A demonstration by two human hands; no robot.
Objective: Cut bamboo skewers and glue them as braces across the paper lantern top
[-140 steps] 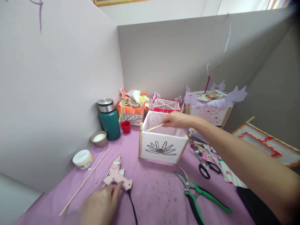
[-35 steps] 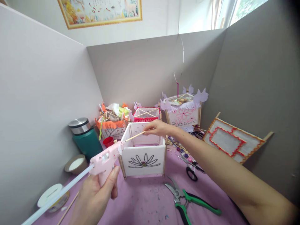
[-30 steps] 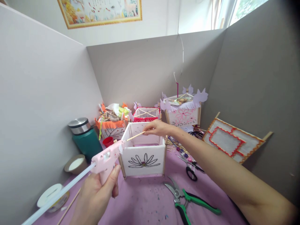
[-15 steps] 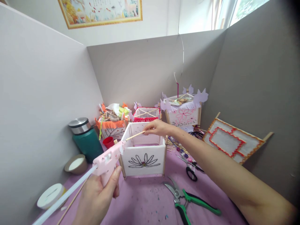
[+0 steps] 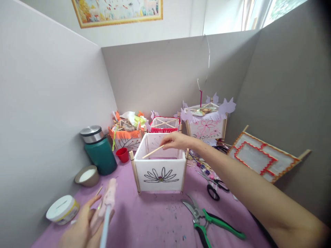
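Observation:
My right hand point(image 5: 175, 141) reaches over a white box lantern point(image 5: 160, 168) with a black flower drawn on its front. Its fingers pinch a thin wooden stick point(image 5: 153, 152) that lies slanted across the open top. My left hand point(image 5: 82, 229) is low at the bottom left, closed round a pink glue gun point(image 5: 106, 204) whose nozzle points away from me, with a white glue stick trailing toward the camera. The gun is off the lantern, well to its left and nearer to me.
A teal flask point(image 5: 99, 151), a small bowl point(image 5: 87, 175), a red cup point(image 5: 123, 154) and a white tub point(image 5: 62, 213) stand at the left. Green-handled cutters point(image 5: 212, 220) and black scissors point(image 5: 216, 187) lie right of the lantern. Other lanterns point(image 5: 207, 124) stand behind, and a framed panel point(image 5: 263, 156) leans on the grey partition.
My left hand has drawn the glue gun back from the lantern's left corner and lowered it toward me. My right hand still holds the stick across the top.

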